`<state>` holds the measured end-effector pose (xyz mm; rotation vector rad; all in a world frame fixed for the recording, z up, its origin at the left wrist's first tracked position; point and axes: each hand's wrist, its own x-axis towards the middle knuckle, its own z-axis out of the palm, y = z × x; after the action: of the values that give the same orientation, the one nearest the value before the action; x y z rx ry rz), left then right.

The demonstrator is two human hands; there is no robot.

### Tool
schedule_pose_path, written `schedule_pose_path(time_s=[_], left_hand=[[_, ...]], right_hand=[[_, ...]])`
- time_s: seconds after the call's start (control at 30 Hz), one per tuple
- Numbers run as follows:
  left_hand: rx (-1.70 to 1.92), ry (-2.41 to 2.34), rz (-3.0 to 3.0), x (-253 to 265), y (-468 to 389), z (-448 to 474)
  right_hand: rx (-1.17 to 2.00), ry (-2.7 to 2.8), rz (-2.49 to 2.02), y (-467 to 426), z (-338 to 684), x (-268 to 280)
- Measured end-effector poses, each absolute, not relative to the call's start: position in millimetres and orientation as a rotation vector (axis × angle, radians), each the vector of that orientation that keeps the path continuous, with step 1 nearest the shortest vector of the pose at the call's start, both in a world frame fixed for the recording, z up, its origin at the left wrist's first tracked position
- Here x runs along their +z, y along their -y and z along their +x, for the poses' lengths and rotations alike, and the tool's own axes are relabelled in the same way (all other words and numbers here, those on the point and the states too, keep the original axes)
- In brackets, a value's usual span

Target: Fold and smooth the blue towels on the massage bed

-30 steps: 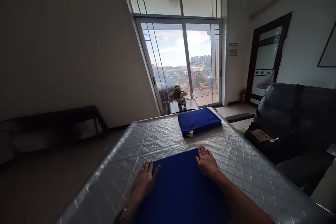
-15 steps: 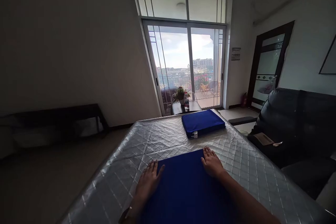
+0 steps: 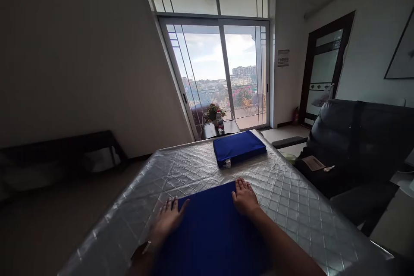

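A flat dark-blue piece of fabric, folded into a panel (image 3: 210,228), lies on the silver quilted table cover (image 3: 281,194) right in front of me. At its far left corner my left hand (image 3: 168,220) rests flat, fingers stretched and thumb apart, on the edge. My right hand (image 3: 245,197) lies on the far right corner with its fingers extended. Beyond both hands sits a second, thicker folded blue fabric bundle (image 3: 239,146), a white tag (image 3: 227,163) showing on its near side. The near end of the panel runs out of view.
A small dark table (image 3: 229,127) behind holds a potted plant (image 3: 212,113) and a water bottle (image 3: 220,121). On the right stands a black leather armchair (image 3: 349,138) with a brown card (image 3: 313,163) on it. A dark low bench (image 3: 64,146) stands along the left wall.
The view has turned slightly right, so everything sits further left in the picture. Both hands stay at the panel's far corners, lying flat; the fabric looks the same.
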<state>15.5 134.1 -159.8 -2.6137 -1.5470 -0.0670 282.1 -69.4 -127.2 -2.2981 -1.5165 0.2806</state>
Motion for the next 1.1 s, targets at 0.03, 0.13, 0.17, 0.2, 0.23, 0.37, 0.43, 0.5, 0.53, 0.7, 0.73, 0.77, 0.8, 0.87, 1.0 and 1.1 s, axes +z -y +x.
schedule_pose_path(time_s=[0.03, 0.13, 0.17, 0.2, 0.23, 0.37, 0.43, 0.5, 0.53, 0.7, 0.73, 0.77, 0.8, 0.87, 1.0, 1.1], left_hand=[[-0.056, 1.525, -2.619, -158.1, -126.8, 28.8], [-0.12, 1.114, -2.785, -155.3, -86.4, 82.7], [-0.162, 0.945, -2.855, -154.9, -68.7, 102.8], [-0.217, 0.839, -2.909, -154.7, -50.8, 122.2], [-0.28, 0.815, -2.946, -154.6, -34.1, 139.9], [-0.419, 0.808, -3.044, -156.4, -0.6, 177.1], [-0.408, 0.891, -3.042, -157.9, -5.9, 170.4], [-0.375, 0.981, -3.008, -159.5, -20.3, 148.6], [-0.353, 1.032, -2.98, -160.4, -29.7, 133.3], [-0.241, 1.334, -2.809, -168.9, -82.2, 38.0], [-0.241, 1.379, -2.782, -171.1, -90.9, 20.5], [-0.251, 1.412, -2.762, -173.2, -97.8, 5.6], [-0.266, 1.426, -2.753, -174.9, -102.6, -6.3], [-0.305, 1.431, -2.752, -176.5, -105.9, -20.0], [-0.335, 1.53, -2.736, -171.3, -98.3, -18.2], [-0.347, 1.573, -2.739, -166.1, -93.4, -12.4]], right_hand=[[0.284, 1.517, -2.289, 69.5, 282.0, -126.9], [0.286, 1.519, -2.265, 70.3, 282.3, -125.7], [0.282, 1.526, -2.261, 70.8, 282.6, -125.3], [0.281, 1.542, -2.261, 71.6, 283.0, -125.2], [0.281, 1.566, -2.265, 72.4, 283.5, -125.3], [0.267, 1.635, -2.299, 73.4, 285.6, -127.4], [0.247, 1.612, -2.316, 71.0, 286.4, -128.4], [0.239, 1.587, -2.333, 68.0, 286.7, -129.1], [0.239, 1.579, -2.342, 66.8, 286.7, -129.3], [0.231, 1.575, -2.363, 65.3, 286.5, -131.3], [0.226, 1.575, -2.367, 65.4, 286.5, -131.8], [0.22, 1.576, -2.373, 65.6, 286.6, -132.1], [0.214, 1.578, -2.38, 65.6, 286.6, -132.2], [0.202, 1.586, -2.401, 65.4, 287.0, -132.2], [0.176, 1.603, -2.435, 64.3, 288.5, -132.8], [0.157, 1.61, -2.452, 63.7, 289.4, -134.0]])
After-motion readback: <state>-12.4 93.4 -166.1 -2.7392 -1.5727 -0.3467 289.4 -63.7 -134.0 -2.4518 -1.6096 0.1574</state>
